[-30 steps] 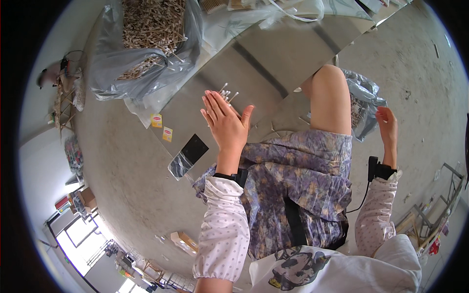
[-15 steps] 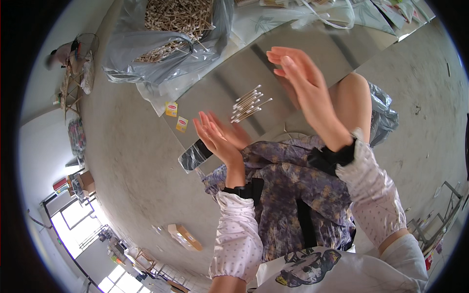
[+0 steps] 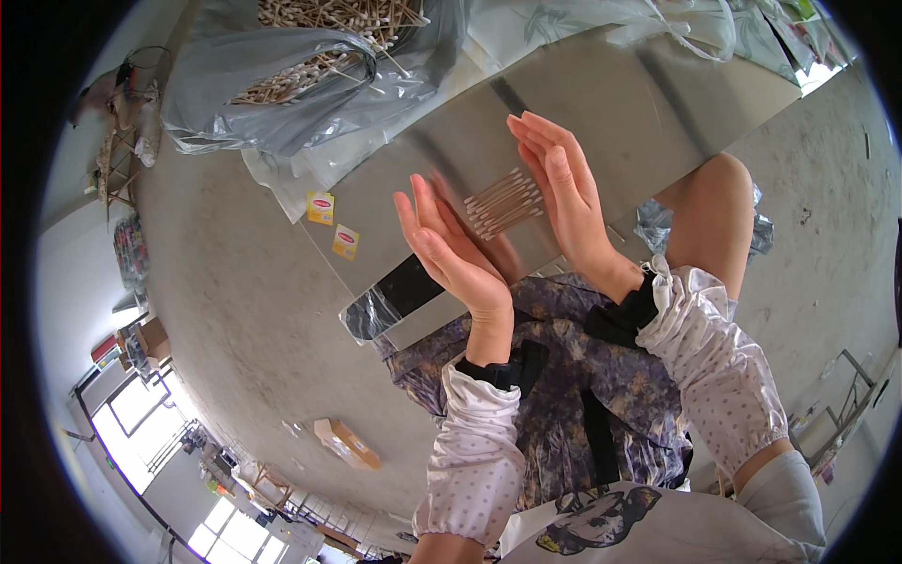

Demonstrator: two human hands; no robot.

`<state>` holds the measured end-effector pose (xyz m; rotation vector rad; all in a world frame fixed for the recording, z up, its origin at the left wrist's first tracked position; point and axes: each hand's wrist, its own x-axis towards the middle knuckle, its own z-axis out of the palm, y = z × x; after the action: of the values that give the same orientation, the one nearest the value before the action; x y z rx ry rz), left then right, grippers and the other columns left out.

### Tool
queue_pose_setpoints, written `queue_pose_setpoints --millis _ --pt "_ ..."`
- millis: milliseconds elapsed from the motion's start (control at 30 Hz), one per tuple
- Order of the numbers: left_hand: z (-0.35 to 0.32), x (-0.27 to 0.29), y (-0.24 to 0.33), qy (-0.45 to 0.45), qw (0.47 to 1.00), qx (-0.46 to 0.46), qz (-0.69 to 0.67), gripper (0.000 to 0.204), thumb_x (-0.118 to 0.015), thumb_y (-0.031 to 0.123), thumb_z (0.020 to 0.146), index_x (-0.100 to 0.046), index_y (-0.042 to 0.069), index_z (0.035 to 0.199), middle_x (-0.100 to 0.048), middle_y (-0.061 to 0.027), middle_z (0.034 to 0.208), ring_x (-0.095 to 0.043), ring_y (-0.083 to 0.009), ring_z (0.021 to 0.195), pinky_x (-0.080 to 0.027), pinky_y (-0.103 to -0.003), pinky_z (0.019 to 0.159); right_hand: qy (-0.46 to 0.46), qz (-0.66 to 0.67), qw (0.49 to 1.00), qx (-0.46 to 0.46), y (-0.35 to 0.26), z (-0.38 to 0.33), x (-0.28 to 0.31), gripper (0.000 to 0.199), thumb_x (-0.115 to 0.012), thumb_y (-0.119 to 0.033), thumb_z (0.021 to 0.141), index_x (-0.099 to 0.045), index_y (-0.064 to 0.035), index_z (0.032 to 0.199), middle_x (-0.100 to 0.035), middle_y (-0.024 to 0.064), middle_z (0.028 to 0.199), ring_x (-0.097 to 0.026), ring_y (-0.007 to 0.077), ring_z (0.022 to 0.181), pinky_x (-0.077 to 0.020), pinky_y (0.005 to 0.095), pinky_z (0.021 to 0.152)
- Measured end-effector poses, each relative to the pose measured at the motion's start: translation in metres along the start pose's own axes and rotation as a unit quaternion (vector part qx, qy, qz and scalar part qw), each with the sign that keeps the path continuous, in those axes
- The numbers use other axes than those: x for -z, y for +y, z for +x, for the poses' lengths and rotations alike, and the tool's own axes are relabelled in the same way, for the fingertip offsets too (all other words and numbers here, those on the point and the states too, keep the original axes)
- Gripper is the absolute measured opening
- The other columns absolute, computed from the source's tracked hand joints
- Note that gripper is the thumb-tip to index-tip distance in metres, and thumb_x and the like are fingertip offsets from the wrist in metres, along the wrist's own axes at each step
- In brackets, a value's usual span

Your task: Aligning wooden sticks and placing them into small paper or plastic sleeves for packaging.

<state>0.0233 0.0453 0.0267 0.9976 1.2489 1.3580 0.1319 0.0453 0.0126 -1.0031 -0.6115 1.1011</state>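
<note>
A small bundle of cotton swabs (image 3: pixel 504 203) lies on the shiny metal tabletop (image 3: pixel 601 113), its sticks roughly side by side. My left hand (image 3: pixel 456 249) stands on edge at the left of the bundle, fingers stretched out and palm turned toward it. On the other side my right hand (image 3: pixel 568 193) is upright too, its fingers extended and palm facing the swabs. The two hands flank the bundle, and neither grips it. Whether a palm touches the stick ends I cannot tell.
A grey plastic bag (image 3: pixel 310 103) full of loose cotton swabs (image 3: pixel 329 19) sits at the far left of the table. Two small yellow packets (image 3: pixel 320 208) lie near the left edge. A black strip under clear film (image 3: pixel 399 293) is at the near edge. A cardboard box (image 3: pixel 346 444) lies on the floor.
My hands have come closer together around the bundle, the left one moving right and farther from me. The swabs now lie more evenly lined up. The view has shifted a little.
</note>
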Motion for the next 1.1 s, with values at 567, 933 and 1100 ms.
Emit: queue_pose_setpoints --millis 567,933,1100 --pt "0.027 0.055 0.058 0.127 0.972 -0.125 0.153 0.039 -0.04 0.022 0.106 -0.043 -0.002 0.137 -0.055 -0.0196 0.136 -0.051 -0.03 0.128 -0.035 -0.044 0.11 0.195 0.245 0.949 0.032 -0.072 0.065 0.093 0.065 -0.036 -0.05 0.105 -0.039 0.0066 0.137 -0.052 0.0252 0.136 -0.05 0.0329 0.129 -0.0397 0.0425 0.11" --pt "0.187 -0.009 0.119 -0.192 0.823 -0.273 0.459 0.029 -0.058 0.009 0.093 -0.06 0.001 0.121 -0.06 -0.0179 0.127 -0.058 -0.0306 0.118 -0.046 -0.038 0.099 0.125 0.236 0.958 -0.108 -0.057 0.055 0.064 0.053 -0.038 -0.046 0.106 -0.052 0.0011 0.124 -0.065 0.014 0.117 -0.063 0.0201 0.103 -0.0479 0.0334 0.089" --pt "0.258 -0.063 0.098 -0.229 0.75 -0.27 0.559 0.036 -0.064 0.014 0.086 -0.061 0.006 0.121 -0.059 -0.0218 0.125 -0.055 -0.0385 0.119 -0.043 -0.042 0.102 0.082 0.221 0.965 -0.112 -0.056 0.055 0.054 0.045 -0.04 -0.041 0.107 -0.054 0.0 0.119 -0.067 0.0112 0.108 -0.065 0.0193 0.097 -0.049 0.0318 0.083"
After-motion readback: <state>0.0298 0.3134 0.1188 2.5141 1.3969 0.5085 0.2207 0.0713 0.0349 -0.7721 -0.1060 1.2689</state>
